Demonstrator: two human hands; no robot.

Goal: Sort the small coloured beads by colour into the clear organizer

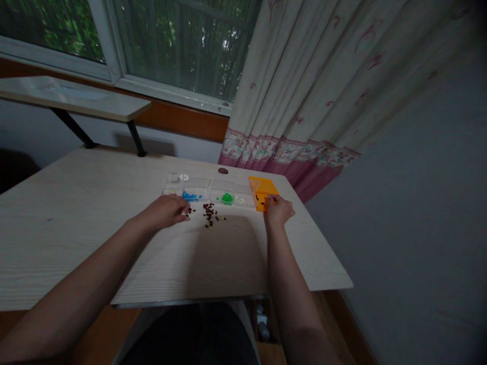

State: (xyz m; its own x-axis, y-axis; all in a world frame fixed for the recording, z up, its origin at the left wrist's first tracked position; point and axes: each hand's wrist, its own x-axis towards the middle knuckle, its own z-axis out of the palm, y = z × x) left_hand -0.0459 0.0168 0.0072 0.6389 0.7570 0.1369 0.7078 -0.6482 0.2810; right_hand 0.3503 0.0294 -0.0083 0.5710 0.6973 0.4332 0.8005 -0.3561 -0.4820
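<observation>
My left hand [170, 210] rests at the left edge of a scatter of small dark brown pieces [209, 209] on the table. Its thumb and fingers are curved and apart, beside a few stray brown pieces. Over the right side of an orange open-lidded box [260, 194] is my right hand [280, 210], fingertips pinched together; whatever they hold is too small to make out. Some dark pieces lie inside that box. Between the hands stand clear compartment boxes, one with blue pieces [192, 196], another with green pieces [227, 198]. Pale yellowish pieces lie in others.
The pale wooden table [160, 268] ends at a right edge near the wall. A raised shelf [95, 99] on black legs stands at the back left. A brown oval [222, 171] lies near the back edge, below the curtain [289, 116] and window.
</observation>
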